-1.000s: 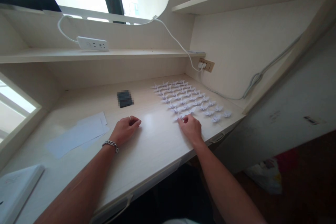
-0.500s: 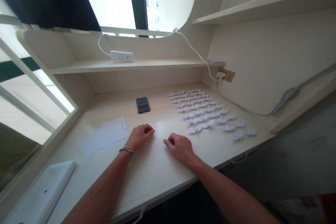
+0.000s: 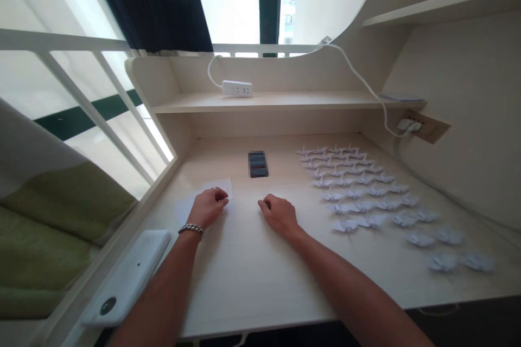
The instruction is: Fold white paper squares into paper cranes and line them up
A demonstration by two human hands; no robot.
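My left hand [image 3: 208, 206], with a ring and a chain bracelet, rests on the pale wooden desk [image 3: 252, 265] with fingers curled, its fingertips on the edge of a sheet of white paper [image 3: 222, 187]. My right hand [image 3: 279, 214] lies a little to the right of it, fingers loosely curled, with nothing visible in it. Rows of several small white folded paper cranes [image 3: 358, 190] cover the right half of the desk, apart from both hands.
A small dark blurred object [image 3: 258, 164] lies beyond the hands. A white flat device [image 3: 130, 276] sits at the desk's left edge. A white power strip [image 3: 237, 88] is on the shelf behind. A wall socket [image 3: 423, 127] with a cable is at the right.
My right hand has drawn back left from the nearest crane to the middle of the desk. My left hand now touches the paper. The view has swung left.
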